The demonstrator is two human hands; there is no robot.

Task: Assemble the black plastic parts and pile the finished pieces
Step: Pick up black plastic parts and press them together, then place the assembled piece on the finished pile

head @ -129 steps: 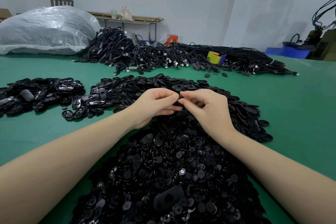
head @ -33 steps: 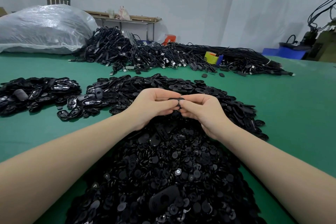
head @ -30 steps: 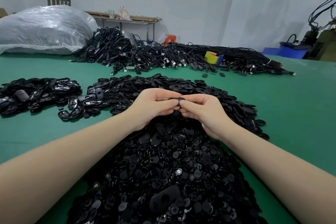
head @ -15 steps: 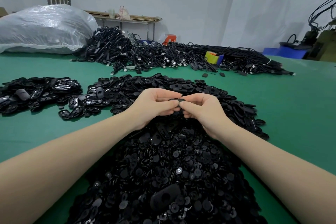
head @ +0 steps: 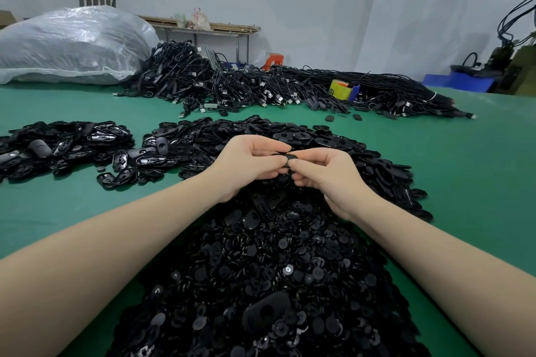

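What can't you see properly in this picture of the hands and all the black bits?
- Head view: the black part is mostly covered by the left hand and right hand; its shape is unclear.
- Whether two pieces are joined yet: hidden by the fingertips.
- The near pile runs off the bottom edge.
- Items on the far shelf: too small.

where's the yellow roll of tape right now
In the head view the yellow roll of tape sits far back on the green table, right of centre, nestled in the heap of black cables beside a small blue object.
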